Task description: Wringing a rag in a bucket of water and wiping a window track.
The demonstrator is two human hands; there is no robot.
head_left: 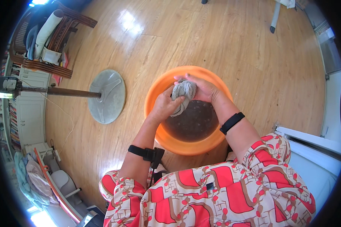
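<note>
A bunched, wet-looking grey cloth [184, 92] is held between my hands over an orange basin [150, 99]. My left hand [163, 106] is closed round the cloth's near left side, its thumb laid across the folds. My right hand [203, 90] grips it from the far right, fingers curving over the top. Part of the cloth hangs below my left hand toward the dark, murky water [193, 123], which has bubbles on its surface. The fingers behind the cloth are partly hidden.
Left of the basin stands a round grey base [110, 96] with a metal pole. A wooden chair [51, 69] holding rolled items is at the far left, with a thin cable [72, 125] on the wooden floor. A white appliance or cabinet edge [310, 140] is close on my right.
</note>
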